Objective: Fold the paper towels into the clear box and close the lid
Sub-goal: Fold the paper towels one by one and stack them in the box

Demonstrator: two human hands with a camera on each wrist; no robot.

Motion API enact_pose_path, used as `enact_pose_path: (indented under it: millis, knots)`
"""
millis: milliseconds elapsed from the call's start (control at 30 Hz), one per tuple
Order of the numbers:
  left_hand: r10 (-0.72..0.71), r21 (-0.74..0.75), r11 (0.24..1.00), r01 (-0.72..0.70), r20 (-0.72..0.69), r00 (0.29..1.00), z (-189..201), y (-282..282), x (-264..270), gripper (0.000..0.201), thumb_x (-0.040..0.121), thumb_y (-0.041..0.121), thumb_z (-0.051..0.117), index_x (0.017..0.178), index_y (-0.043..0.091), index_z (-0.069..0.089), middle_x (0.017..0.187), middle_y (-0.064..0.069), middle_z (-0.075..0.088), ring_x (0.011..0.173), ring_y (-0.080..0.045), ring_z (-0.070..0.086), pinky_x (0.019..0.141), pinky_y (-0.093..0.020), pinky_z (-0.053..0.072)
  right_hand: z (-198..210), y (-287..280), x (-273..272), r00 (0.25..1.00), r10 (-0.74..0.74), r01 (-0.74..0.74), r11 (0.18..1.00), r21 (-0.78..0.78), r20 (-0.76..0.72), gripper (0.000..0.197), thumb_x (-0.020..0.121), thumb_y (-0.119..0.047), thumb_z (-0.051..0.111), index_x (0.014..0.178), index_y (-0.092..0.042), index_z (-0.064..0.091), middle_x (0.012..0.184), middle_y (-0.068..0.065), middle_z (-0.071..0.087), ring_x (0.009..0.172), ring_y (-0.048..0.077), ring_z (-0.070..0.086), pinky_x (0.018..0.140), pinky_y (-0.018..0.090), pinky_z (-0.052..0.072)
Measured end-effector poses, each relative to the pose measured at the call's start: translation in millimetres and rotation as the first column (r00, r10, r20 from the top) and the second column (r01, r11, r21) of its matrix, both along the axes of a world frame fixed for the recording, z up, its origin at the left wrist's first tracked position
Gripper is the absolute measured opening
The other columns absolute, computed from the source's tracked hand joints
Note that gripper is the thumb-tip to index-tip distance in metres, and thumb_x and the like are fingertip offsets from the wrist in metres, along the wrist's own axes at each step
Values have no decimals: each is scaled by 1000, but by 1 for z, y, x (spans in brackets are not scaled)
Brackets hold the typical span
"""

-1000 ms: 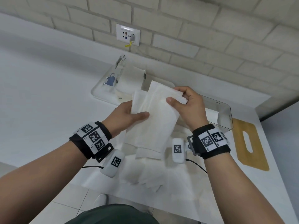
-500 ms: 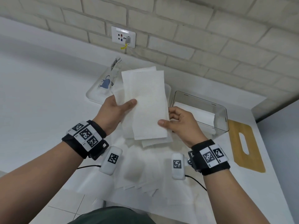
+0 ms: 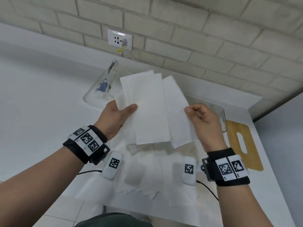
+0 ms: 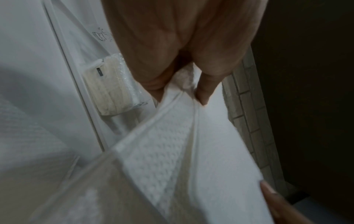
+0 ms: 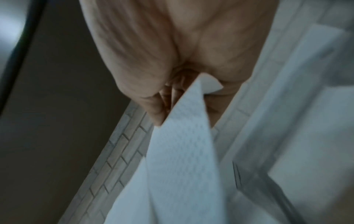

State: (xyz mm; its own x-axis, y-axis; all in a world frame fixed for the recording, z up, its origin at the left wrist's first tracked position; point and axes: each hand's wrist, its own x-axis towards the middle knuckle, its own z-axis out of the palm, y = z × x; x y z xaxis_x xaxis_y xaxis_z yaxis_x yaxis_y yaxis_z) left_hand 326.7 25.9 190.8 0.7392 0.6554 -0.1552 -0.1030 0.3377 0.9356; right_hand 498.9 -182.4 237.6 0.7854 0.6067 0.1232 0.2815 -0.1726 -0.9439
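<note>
Left hand and right hand pinch 2 paper towels (held mid-air).

A white table stands against a wall of pale bricks. On the wall is a white socket plate with a grey plug in it and a small yellow tag hanging just below. At the back of the table lies a clear plastic bag with a little blue animal picture on it. Far to the right lies a wooden board with a long hole in it. Pale floor tiles show under the near edge of the table.
</note>
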Motion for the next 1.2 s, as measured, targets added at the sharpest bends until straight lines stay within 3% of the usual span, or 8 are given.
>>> enact_pose_path:
  millis: [167,333,433,600,800,933,1067,1200]
  knots:
    - [-18,3,1000,18,-109,994,-10,-2,1,25,99,11,66,124,10,67,119,-7,77,110,-27,74,103,-54,54,41,-22,-3,962,-71,20,981,192,264,8,100,-24,63,96,-31,63,87,-11,73,81,4,65,75,24,48]
    - [-96,-10,995,96,-140,985,-13,-14,8,22,101,10,63,122,7,68,117,-9,77,108,-28,74,102,-52,55,51,-20,-25,940,339,-286,827,485,-24,12,84,-37,77,94,-37,70,91,-10,75,84,8,67,75,28,53]
    - [-172,-17,985,171,-139,975,-12,-23,14,26,101,8,61,126,5,67,119,-11,76,111,-32,73,99,-50,56,20,-12,-24,936,283,-199,917,346,-212,16,90,-19,73,84,-33,71,88,-6,77,78,11,69,71,27,55]
    - [-180,-63,983,174,-118,976,-5,-35,26,26,101,7,59,126,8,67,118,-9,77,111,-31,73,99,-47,57,-35,-8,-20,958,-108,108,994,-15,-265,11,95,-15,69,102,-22,65,95,5,79,97,31,72,95,47,55]
    - [-185,-124,976,178,-52,981,6,-49,36,28,103,26,60,128,15,65,121,-4,76,114,-25,72,101,-47,56,-39,-11,-31,945,-142,151,989,5,-296,19,95,-11,66,109,-24,63,94,1,80,88,17,76,85,41,59]
    - [-222,144,961,236,-104,969,3,-55,38,37,90,18,79,125,18,67,118,0,77,109,-20,74,99,-48,58,-42,-18,-30,976,-111,94,991,-97,-188,26,93,-19,72,115,-26,61,107,-5,77,94,9,73,84,32,56]
    - [-242,325,902,284,-163,956,13,-58,39,31,86,16,82,116,20,73,110,3,80,103,-16,76,98,-50,58,-30,-27,-26,989,-83,77,996,-51,-120,73,83,-33,82,144,-29,43,136,-19,58,119,-2,58,93,21,50]
    - [-324,412,846,339,-108,940,36,-69,43,27,81,20,77,108,20,77,107,-1,80,102,-19,76,96,-47,59,-9,-37,-28,998,-57,58,991,124,-11,38,92,-18,73,128,-18,60,118,-3,72,111,11,68,91,32,57]
